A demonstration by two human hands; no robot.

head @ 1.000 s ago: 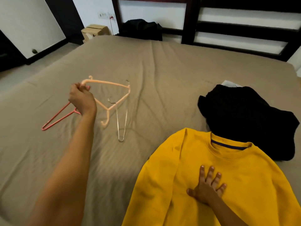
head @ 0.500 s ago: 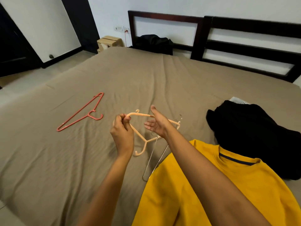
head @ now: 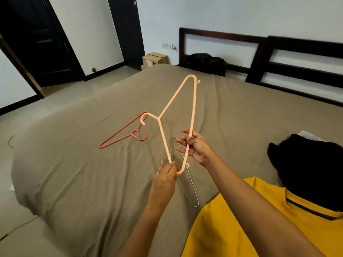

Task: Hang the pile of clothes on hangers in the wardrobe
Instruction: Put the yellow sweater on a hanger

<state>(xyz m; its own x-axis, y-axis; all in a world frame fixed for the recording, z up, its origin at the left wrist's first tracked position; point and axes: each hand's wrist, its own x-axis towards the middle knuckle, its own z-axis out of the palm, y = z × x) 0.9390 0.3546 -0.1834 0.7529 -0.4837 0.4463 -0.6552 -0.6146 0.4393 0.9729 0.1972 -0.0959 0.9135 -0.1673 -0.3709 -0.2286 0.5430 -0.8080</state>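
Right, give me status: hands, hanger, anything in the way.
Left hand pinches near corner of peach hanger; right hand grips its long bar. Hanger held above bed, bare. Yellow sweatshirt flat, unhung. Wire hanger lies underneath, not blocking.

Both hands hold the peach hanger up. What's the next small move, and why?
Probably bring the peach hanger down toward the yellow sweatshirt and feed one end into it. The left hand and right hand both hold the hanger clear of the bed, and the sweatshirt lies flat nearby, not yet on a hanger.
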